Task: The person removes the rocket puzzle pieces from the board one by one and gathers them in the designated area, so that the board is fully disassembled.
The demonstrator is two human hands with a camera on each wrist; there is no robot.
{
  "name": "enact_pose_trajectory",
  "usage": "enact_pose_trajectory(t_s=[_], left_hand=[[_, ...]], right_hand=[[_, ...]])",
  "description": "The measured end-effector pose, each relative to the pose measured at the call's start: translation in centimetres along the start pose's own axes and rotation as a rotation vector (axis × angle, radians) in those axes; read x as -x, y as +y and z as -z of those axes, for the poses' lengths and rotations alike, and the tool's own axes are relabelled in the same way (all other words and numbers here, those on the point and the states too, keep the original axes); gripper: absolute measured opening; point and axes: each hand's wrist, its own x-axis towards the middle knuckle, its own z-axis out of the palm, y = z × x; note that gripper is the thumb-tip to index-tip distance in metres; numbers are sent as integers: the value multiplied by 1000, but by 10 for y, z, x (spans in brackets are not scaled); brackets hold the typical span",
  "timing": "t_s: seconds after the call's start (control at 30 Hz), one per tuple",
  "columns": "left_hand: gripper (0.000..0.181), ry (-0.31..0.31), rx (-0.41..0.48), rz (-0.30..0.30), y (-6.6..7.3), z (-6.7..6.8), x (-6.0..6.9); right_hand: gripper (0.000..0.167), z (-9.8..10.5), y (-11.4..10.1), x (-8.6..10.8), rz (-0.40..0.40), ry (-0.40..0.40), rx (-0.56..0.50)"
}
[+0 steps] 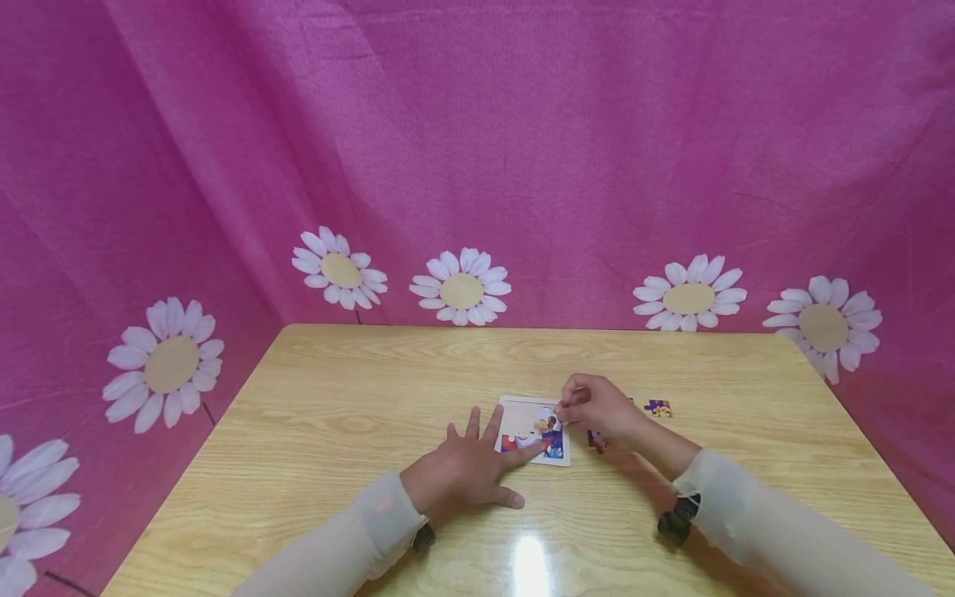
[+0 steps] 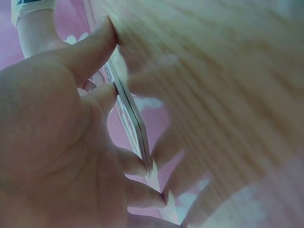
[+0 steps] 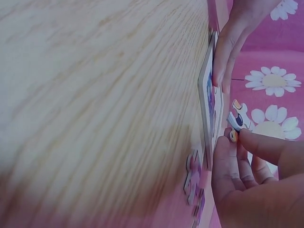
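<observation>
A person at a wood-grain desk (image 1: 336, 414) works over a small picture puzzle board (image 1: 525, 414), partly filled along its lower side and right, with bare backing at upper left. The left hand (image 1: 473, 468) lies spread, its grip released, the index finger reaching across the board's lower part and the other fingers fanned by its left edge, apparently to keep the board from sliding. At the board's right edge, the right hand (image 1: 604, 406) holds a light-colored piece (image 3: 240, 118) with orange and dark markings, its grip pinched between thumb and fingertips, probably so that the piece can be turned easily. Beyond, one loose piece (image 1: 596, 441) lies just beside the board and another piece (image 1: 660, 408) farther right, seemingly within easy reach of that hand. A pink cloth (image 1: 522, 124) printed with daisies hangs behind the desk.
</observation>
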Motion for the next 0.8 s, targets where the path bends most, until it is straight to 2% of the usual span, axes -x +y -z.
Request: enact_pose_trajectory(t_s=[0.63,0.8], left_hand=[[81,4,-9,1,0,-1,-1],[81,5,-5,9,0,-1,-1]], right_hand=[[14,24,6,13,-15,16,-10],[14,32,10,19,-41,19,7]])
